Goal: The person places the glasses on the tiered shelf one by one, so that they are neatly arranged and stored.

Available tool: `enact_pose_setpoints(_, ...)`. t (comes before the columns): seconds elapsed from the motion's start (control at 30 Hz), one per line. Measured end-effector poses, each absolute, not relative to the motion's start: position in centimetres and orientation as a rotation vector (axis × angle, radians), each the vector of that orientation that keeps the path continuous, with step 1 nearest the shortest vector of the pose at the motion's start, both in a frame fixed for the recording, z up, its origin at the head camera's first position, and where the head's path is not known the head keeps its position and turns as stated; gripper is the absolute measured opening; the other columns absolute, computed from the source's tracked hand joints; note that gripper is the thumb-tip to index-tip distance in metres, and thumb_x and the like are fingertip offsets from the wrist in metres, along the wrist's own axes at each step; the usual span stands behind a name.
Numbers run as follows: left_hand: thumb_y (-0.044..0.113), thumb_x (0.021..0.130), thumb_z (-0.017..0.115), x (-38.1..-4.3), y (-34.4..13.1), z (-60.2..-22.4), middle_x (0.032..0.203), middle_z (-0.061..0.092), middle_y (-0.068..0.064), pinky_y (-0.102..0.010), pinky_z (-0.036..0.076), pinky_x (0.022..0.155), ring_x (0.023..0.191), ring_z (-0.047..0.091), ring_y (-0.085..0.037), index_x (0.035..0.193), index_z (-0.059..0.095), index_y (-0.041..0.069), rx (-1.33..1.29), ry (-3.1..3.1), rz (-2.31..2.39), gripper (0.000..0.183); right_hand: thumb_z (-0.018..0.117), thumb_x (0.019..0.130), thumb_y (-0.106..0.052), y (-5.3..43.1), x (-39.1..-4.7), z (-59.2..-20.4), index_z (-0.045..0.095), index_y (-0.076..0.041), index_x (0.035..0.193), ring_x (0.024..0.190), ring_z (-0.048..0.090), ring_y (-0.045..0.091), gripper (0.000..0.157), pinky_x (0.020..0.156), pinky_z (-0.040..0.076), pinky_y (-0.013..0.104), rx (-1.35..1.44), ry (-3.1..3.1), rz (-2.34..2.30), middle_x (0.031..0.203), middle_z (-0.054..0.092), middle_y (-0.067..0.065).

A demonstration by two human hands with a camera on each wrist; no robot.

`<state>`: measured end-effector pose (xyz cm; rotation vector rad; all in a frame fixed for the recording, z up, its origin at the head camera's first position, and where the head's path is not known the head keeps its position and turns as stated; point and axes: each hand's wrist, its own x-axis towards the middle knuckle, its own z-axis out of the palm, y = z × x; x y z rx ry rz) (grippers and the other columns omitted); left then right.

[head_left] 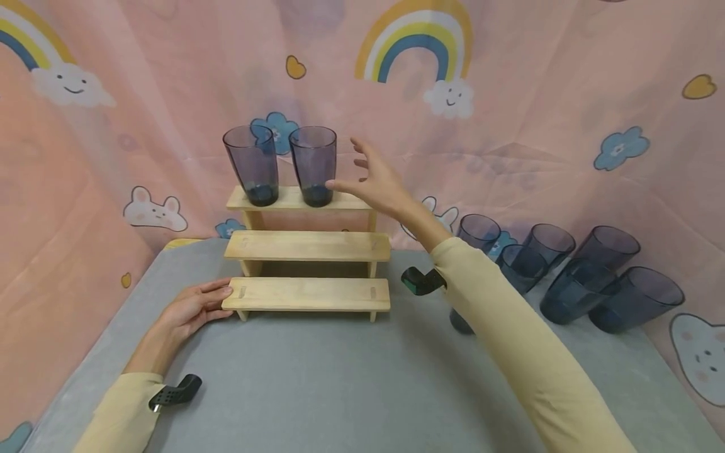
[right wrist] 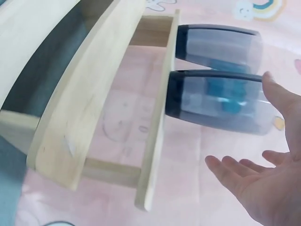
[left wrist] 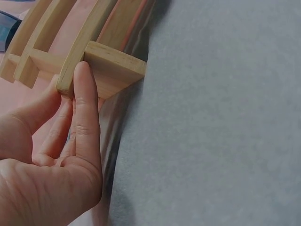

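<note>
A three-step wooden stand [head_left: 308, 294] stands on the grey-covered table. Pinched between thumb and fingers of my left hand [head_left: 189, 308] is the left end of its lowest shelf; the left wrist view shows the fingers [left wrist: 84, 113] along the wood. Two tinted glasses stand upright side by side on the top shelf, a left glass [head_left: 252, 160] and a right glass [head_left: 313, 163]. Just right of the latter, my right hand [head_left: 379, 179] is spread and holds nothing. In the right wrist view its thumb reaches near that glass's rim; whether they touch I cannot tell.
Several more tinted glasses [head_left: 637, 299] stand in a group at the table's right, partly behind my right sleeve [head_left: 510, 327]. A pink patterned cloth [head_left: 527, 69] hangs behind the stand. Grey tabletop [head_left: 317, 384] lies in front of it.
</note>
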<state>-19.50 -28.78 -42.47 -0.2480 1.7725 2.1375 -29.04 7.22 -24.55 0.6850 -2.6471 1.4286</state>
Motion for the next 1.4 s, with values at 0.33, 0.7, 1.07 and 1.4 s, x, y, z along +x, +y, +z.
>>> enact_pose_setpoints(0.33, 0.01, 0.099, 0.06, -19.6, -28.7, -42.4, 0.101, 0.064, 0.008, -0.031, 0.059, 0.076, 0.088, 0.068, -0.012, 0.153, 0.012, -0.007, -0.248, 1.751, 2.15, 0.074, 0.081, 0.083, -0.027, 12.3, -26.2, -23.9, 0.022, -0.017, 0.157, 0.143, 0.031, 0.026, 0.095, 0.113, 0.035, 0.047, 0.741, -2.674, 1.375, 0.16, 0.023, 0.005)
enact_pose_setpoints(0.7, 0.01, 0.099, 0.059, -19.7, -28.7, -42.4, 0.1, 0.065, 0.007, -0.031, 0.059, 0.075, 0.087, 0.069, -0.012, 0.153, 0.011, -0.008, -0.242, 1.733, 2.148, 0.075, 0.082, 0.082, -0.017, 17.1, -22.8, -24.6, 0.026, -0.011, 0.155, 0.139, 0.037, 0.033, 0.093, 0.108, 0.038, 0.054, 0.76, -2.677, 1.243, 0.158, 0.028, 0.011)
enact_pose_setpoints(1.07, 0.012, 0.099, 0.06, -19.5, -28.9, -42.6, 0.097, 0.068, 0.006, -0.031, 0.059, 0.076, 0.088, 0.069, -0.012, 0.155, 0.011, -0.004, -0.282, 1.734, 2.14, 0.076, 0.079, 0.085, -0.016, 21.1, -19.7, -26.3, 0.027, -0.015, 0.155, 0.136, 0.04, 0.037, 0.087, 0.107, 0.038, 0.056, 0.734, -2.706, 1.248, 0.155, 0.033, 0.012)
enact_pose_setpoints(1.4, 0.011, 0.099, 0.059, -19.5, -28.9, -42.5, 0.099, 0.067, 0.007, -0.031, 0.059, 0.076, 0.088, 0.068, -0.011, 0.155, 0.009, -0.005, -0.253, 1.717, 2.147, 0.076, 0.075, 0.089, -0.019, 26.3, -17.6, -29.6, 0.03, -0.02, 0.155, 0.13, 0.045, 0.041, 0.08, 0.102, 0.043, 0.051, 0.575, -2.761, 1.221, 0.15, 0.04, 0.015)
